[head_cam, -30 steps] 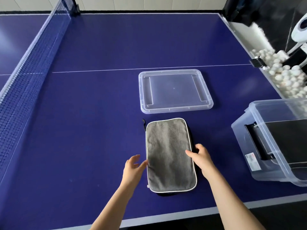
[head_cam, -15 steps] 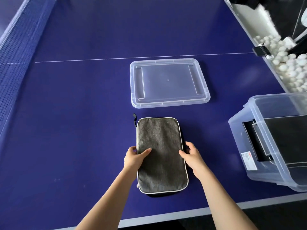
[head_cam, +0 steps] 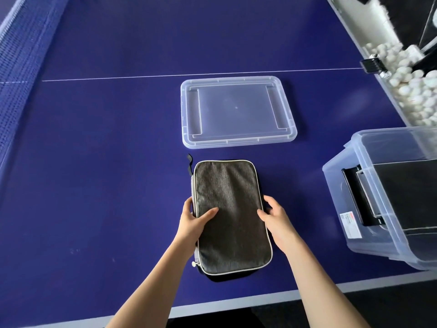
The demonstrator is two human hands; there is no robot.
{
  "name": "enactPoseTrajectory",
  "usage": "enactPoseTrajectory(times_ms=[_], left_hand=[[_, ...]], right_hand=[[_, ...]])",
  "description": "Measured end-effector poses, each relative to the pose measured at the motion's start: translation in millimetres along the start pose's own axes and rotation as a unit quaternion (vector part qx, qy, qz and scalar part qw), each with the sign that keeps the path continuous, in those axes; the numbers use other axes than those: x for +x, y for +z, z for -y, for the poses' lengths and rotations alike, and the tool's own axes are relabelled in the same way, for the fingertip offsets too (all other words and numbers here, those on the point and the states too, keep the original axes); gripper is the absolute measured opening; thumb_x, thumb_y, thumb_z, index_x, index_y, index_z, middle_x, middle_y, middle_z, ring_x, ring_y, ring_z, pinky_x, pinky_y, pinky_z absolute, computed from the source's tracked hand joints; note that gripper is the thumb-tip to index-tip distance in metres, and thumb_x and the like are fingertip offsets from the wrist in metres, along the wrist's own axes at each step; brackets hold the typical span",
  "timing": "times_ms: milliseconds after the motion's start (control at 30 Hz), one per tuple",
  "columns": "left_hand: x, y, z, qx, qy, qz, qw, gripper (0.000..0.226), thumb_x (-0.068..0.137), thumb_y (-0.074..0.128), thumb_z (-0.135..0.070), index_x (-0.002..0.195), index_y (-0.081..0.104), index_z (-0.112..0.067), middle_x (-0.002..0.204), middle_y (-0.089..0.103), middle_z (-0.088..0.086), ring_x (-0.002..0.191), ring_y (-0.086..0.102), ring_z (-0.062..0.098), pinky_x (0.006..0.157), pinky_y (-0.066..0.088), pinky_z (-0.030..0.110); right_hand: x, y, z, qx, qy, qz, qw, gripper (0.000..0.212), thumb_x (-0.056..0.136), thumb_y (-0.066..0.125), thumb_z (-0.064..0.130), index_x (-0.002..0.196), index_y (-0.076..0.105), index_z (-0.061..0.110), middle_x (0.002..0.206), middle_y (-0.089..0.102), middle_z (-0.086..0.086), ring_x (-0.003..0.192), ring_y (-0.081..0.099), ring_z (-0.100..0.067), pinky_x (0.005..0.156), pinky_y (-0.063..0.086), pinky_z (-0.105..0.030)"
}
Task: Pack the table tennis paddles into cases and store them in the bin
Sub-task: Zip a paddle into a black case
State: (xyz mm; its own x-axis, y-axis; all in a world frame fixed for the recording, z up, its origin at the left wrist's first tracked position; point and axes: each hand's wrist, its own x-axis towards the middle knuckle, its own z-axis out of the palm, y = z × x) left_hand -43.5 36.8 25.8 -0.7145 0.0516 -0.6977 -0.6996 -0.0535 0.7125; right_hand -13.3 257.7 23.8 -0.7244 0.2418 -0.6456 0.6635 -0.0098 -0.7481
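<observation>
Now grey case (head_cam: 230,216) flat at lower centre of frame; L hand (head_cam: 192,223) and R hand (head_cam: 275,220) pinching its long edges, thumbs on top; prob. light, soft fabric shell w/ stiff contents; grip mid-sides.

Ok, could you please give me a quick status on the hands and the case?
Left hand and right hand gripping the grey case by its long edges. Case flat on table. Bin open, right; path clear.

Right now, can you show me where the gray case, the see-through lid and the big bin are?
gray case (head_cam: 230,209), head view, middle of its fabric top.
see-through lid (head_cam: 236,110), head view, its flat centre panel.
big bin (head_cam: 340,185), head view, its clear left wall.
</observation>
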Motion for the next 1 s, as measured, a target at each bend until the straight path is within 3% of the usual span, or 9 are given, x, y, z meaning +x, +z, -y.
enactPoseTrajectory(times_ms=[133, 300, 400, 500, 567, 633, 767, 867, 1000], left_hand=[[-6, -3, -7, -0.035, 0.019, -0.007, 0.999, 0.057, 0.065, 0.088, -0.025, 0.104, 0.055, -0.048, 0.108, 0.070, 0.003, 0.090, 0.073, 0.021, 0.071, 0.061, 0.040], [-17, -8, -26, -0.103, 0.035, -0.036, 0.993, 0.073, 0.064, 0.089, -0.017, 0.121, 0.051, -0.043, 0.109, 0.069, 0.006, 0.089, 0.073, 0.027, 0.071, 0.060, 0.048], [-25, -11, -39, -0.151, 0.051, -0.075, 0.984, 0.074, 0.065, 0.088, -0.018, 0.123, 0.048, -0.042, 0.109, 0.067, 0.004, 0.089, 0.072, 0.026, 0.068, 0.061, 0.045], [-29, -13, -55, -0.191, 0.074, -0.146, 0.968, 0.074, 0.068, 0.086, -0.020, 0.127, 0.044, -0.039, 0.111, 0.064, 0.001, 0.088, 0.069, 0.019, 0.062, 0.059, 0.033], [-30, -15, -66, -0.228, 0.071, -0.186, 0.953, 0.079, 0.069, 0.086, -0.022, 0.132, 0.040, -0.037, 0.117, 0.061, 0.002, 0.096, 0.066, 0.021, 0.076, 0.059, 0.042], [-30, -16, -77, -0.267, 0.070, -0.213, 0.937, 0.084, 0.068, 0.086, -0.024, 0.135, 0.037, -0.035, 0.120, 0.058, 0.001, 0.100, 0.064, 0.022, 0.082, 0.057, 0.047], [-33, -14, -95, -0.321, 0.104, -0.265, 0.903, 0.083, 0.067, 0.087, -0.023, 0.134, 0.038, -0.029, 0.116, 0.059, -0.002, 0.091, 0.064, 0.013, 0.070, 0.057, 0.034], [-36, -11, -104, -0.348, 0.099, -0.296, 0.884, 0.086, 0.064, 0.087, -0.024, 0.134, 0.039, -0.028, 0.114, 0.058, -0.003, 0.093, 0.063, 0.014, 0.083, 0.055, 0.039], [-41, -7, -110, -0.378, 0.100, -0.324, 0.861, 0.086, 0.063, 0.087, -0.023, 0.134, 0.039, -0.030, 0.096, 0.056, -0.012, 0.079, 0.059, 0.003, 0.064, 0.048, 0.024]], right_hand=[[-6, -2, 8, 0.027, -0.022, 0.014, 0.999, 0.043, 0.094, 0.055, 0.007, 0.134, 0.049, 0.021, 0.107, 0.069, -0.007, 0.095, 0.068, -0.022, 0.084, 0.054, -0.033], [-23, -5, 33, -0.003, -0.071, 0.008, 0.997, 0.051, 0.090, 0.064, 0.022, 0.135, 0.044, 0.032, 0.103, 0.067, -0.003, 0.096, 0.064, -0.010, 0.079, 0.047, -0.020], [-46, 3, 41, -0.038, -0.158, -0.075, 0.984, 0.047, 0.087, 0.067, 0.022, 0.131, 0.048, 0.027, 0.111, 0.062, 0.002, 0.100, 0.059, -0.009, 0.079, 0.044, -0.019], [-78, 26, 33, -0.079, -0.279, -0.222, 0.931, 0.038, 0.086, 0.068, 0.021, 0.121, 0.055, 0.016, 0.109, 0.057, 0.003, 0.099, 0.057, -0.016, 0.083, 0.047, -0.031], [-99, 48, 24, -0.102, -0.350, -0.281, 0.888, 0.032, 0.086, 0.068, 0.028, 0.112, 0.058, 0.014, 0.098, 0.054, 0.003, 0.090, 0.054, -0.017, 0.080, 0.047, -0.033], [-116, 74, 18, -0.106, -0.387, -0.269, 0.876, 0.028, 0.085, 0.065, 0.037, 0.103, 0.057, 0.017, 0.090, 0.050, 0.007, 0.083, 0.052, -0.013, 0.074, 0.046, -0.029], [-129, 118, 14, -0.172, -0.405, -0.213, 0.873, 0.029, 0.082, 0.063, 0.049, 0.091, 0.054, 0.024, 0.081, 0.044, 0.014, 0.075, 0.046, -0.006, 0.067, 0.044, -0.024], [-127, 140, 23, -0.231, -0.403, -0.250, 0.849, 0.035, 0.073, 0.074, 0.049, 0.083, 0.055, 0.020, 0.075, 0.049, 0.011, 0.071, 0.048, -0.009, 0.065, 0.042, -0.024], [-120, 149, 38, -0.274, -0.383, -0.314, 0.824, 0.032, 0.069, 0.082, 0.036, 0.077, 0.058, 0.016, 0.070, 0.056, 0.005, 0.064, 0.056, -0.018, 0.060, 0.043, -0.031]])
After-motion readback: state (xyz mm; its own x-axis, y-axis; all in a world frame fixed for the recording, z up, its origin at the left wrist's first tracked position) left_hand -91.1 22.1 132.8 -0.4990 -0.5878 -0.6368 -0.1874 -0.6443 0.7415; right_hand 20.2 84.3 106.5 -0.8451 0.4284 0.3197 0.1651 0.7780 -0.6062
